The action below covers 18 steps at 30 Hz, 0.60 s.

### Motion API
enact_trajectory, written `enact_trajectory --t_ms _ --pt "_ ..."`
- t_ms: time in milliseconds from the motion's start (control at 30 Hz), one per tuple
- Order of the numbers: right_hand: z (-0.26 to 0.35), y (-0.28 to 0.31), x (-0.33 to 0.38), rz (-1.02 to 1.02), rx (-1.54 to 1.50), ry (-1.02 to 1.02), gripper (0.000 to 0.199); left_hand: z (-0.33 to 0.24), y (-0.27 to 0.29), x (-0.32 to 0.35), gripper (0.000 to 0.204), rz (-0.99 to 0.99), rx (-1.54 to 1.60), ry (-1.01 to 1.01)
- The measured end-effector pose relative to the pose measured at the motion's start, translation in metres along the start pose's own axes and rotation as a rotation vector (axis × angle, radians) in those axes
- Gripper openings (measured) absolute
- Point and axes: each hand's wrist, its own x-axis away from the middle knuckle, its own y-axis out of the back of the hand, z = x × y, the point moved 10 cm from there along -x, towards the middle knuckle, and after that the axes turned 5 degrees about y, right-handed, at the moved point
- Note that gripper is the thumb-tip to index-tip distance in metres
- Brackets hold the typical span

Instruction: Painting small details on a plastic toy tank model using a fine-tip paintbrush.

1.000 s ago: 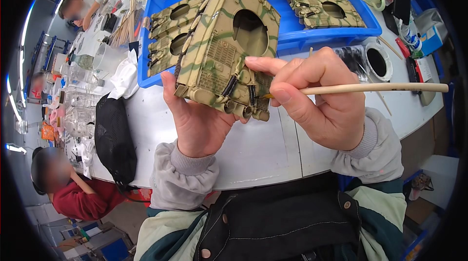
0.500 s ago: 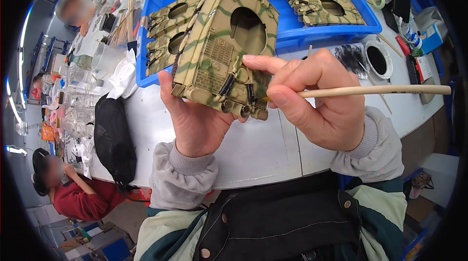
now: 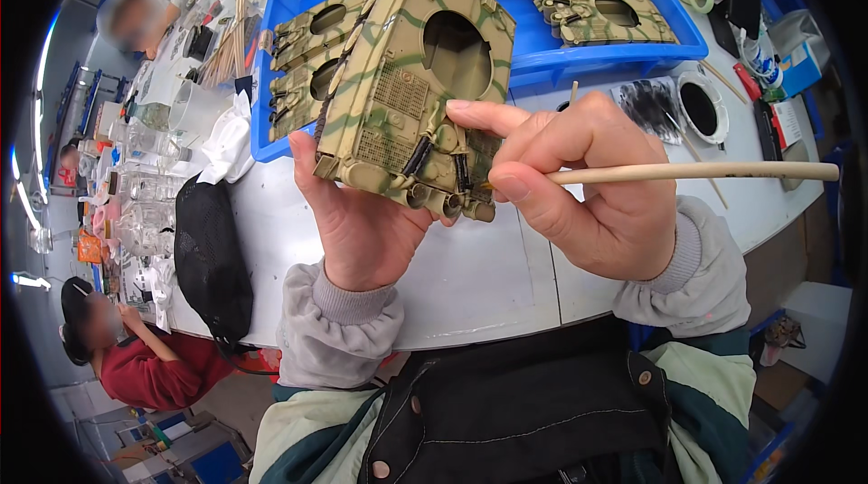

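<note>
A model tank hull (image 3: 380,113) in tan and green camouflage is held up over the table, its round turret opening (image 3: 458,54) facing me. My left hand (image 3: 362,231) supports it from below and from its left side, with the thumb along the edge. My right hand (image 3: 588,181) pinches a thin paintbrush (image 3: 705,171) with a pale wooden handle, which points right. The brush tip is at the hull's lower right, beside the black-painted fittings (image 3: 463,172); my fingers partly hide it. My right index finger rests on the hull near these fittings.
Behind the hull, a blue tray (image 3: 561,68) bears several similar camouflaged hulls (image 3: 615,14). A white dish of black paint (image 3: 701,110) stands at right, beside a black-smeared sheet (image 3: 649,110). A black mesh bag (image 3: 210,253) lies left. Two people sit along the left side.
The hull has tilted very slightly in my left hand. My right hand and the paintbrush have barely shifted, with the tip still at the lower right fittings.
</note>
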Motion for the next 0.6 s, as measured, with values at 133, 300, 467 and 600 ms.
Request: enact_trajectory --t_ms 133,300,467,600 --pt "0.0020 -0.0004 -0.0003 0.007 0.021 0.003 0.007 -0.0010 0.0017 0.0011 0.085 -0.020 -0.004 -0.005" --pt "0.0019 -0.0006 -0.0006 0.011 0.030 0.002 0.007 -0.0015 0.0000 0.0007 0.085 -0.016 -0.014 -0.009" --pt "0.0024 0.0003 -0.0008 0.017 0.047 0.012 0.007 -0.0014 -0.0001 0.0000 0.085 -0.032 -0.029 -0.011" --pt "0.0010 -0.0010 -0.0001 0.039 0.045 0.013 0.006 -0.0014 0.0008 0.0004 0.085 -0.023 -0.017 -0.013"
